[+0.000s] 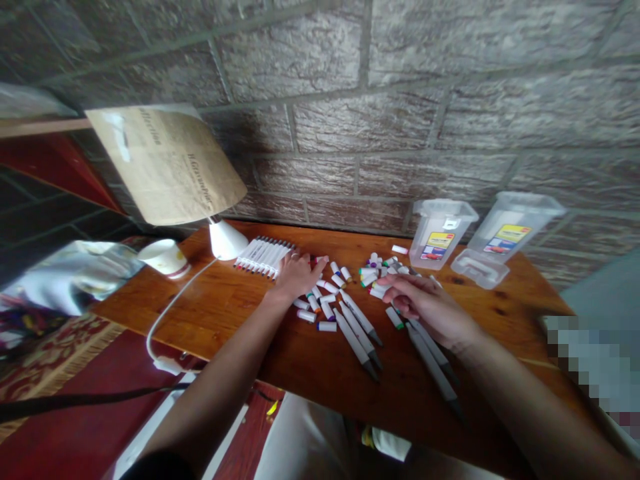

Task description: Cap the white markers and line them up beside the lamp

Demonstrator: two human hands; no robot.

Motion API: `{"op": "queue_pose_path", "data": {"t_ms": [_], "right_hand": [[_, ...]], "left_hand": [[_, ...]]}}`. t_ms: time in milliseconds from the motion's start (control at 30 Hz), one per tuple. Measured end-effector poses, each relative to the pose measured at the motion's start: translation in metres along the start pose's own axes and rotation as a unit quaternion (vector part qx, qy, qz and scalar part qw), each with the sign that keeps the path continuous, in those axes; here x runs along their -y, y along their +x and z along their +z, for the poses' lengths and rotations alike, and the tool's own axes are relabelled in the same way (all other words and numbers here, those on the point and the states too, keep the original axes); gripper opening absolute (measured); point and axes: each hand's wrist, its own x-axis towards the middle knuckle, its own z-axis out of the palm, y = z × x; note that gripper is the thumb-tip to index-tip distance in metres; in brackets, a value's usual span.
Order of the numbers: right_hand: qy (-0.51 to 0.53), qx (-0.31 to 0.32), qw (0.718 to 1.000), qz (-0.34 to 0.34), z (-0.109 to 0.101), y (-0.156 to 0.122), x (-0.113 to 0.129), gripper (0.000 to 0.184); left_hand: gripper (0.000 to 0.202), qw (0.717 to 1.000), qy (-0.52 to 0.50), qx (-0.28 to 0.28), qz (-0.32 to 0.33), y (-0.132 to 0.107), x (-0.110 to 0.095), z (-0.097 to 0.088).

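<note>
My left hand rests at the right end of a row of white markers lying side by side. Its thumb is spread to the right, close to a red-marked cap; its other fingertips are partly hidden. My right hand hovers over a pile of caps, fingers loosely curled and apart, with nothing visible held. Between the hands are scattered white caps with coloured ends. Several uncapped markers with grey ends lie nearer me, and more grey-ended markers lie below my right hand.
Two clear plastic boxes with yellow labels and a clear lid stand at the back right. A lamp with a paper shade, its white cord and a paper cup are at left. A brick wall rises behind the wooden table.
</note>
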Motion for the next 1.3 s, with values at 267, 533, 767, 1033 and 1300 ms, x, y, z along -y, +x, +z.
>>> {"op": "queue_pose_path", "data": {"t_ms": [267,533,767,1033,1300], "right_hand": [[-0.006,0.002,1.000,-0.001,0.0009,-0.0005,0.0003,0.038],[-0.008,-0.007,1.000,0.010,0.0020,-0.0009,0.0017,0.039],[-0.001,-0.006,1.000,0.003,0.0022,-0.0009,0.0010,0.039],[-0.010,-0.001,1.000,0.000,0.0009,-0.0009,0.0003,0.036],[-0.008,-0.006,1.000,0.005,0.0011,-0.0010,0.0007,0.039]], "left_hand": [[0.076,1.000,-0.015,0.011,0.000,0.0000,-0.0021,0.0006],[0.075,1.000,-0.023,0.011,0.006,0.0044,0.0030,0.0044],[0.075,0.999,-0.025,0.023,0.001,0.0035,0.0013,0.0033],[0.074,0.999,-0.038,0.022,-0.015,0.0014,-0.0004,0.0029],[0.077,0.998,-0.040,0.034,-0.027,0.0065,0.0021,0.0059]]}}
